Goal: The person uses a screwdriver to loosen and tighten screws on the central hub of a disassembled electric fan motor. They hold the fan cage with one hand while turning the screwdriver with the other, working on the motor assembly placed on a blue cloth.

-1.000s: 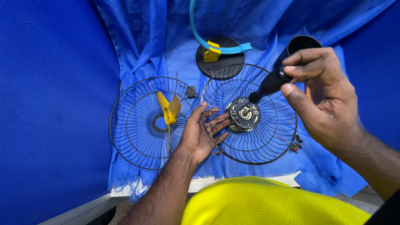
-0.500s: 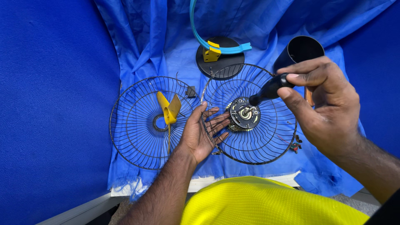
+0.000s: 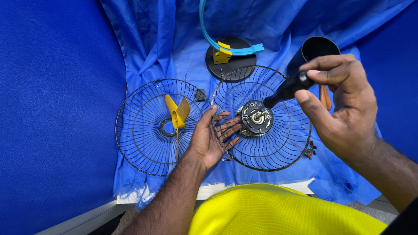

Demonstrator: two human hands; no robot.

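Meanwhile, right hand (image 3: 344, 104) fingers grip a black screwdriver (image 3: 287, 89) at the motor (image 3: 257, 117); left hand (image 3: 213, 137) fingers lie open under the wire guard (image 3: 278, 148).

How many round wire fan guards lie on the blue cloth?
2. One wire guard lies left, holding the yellow blade; the other lies right, under the left hand. None seems hidden.
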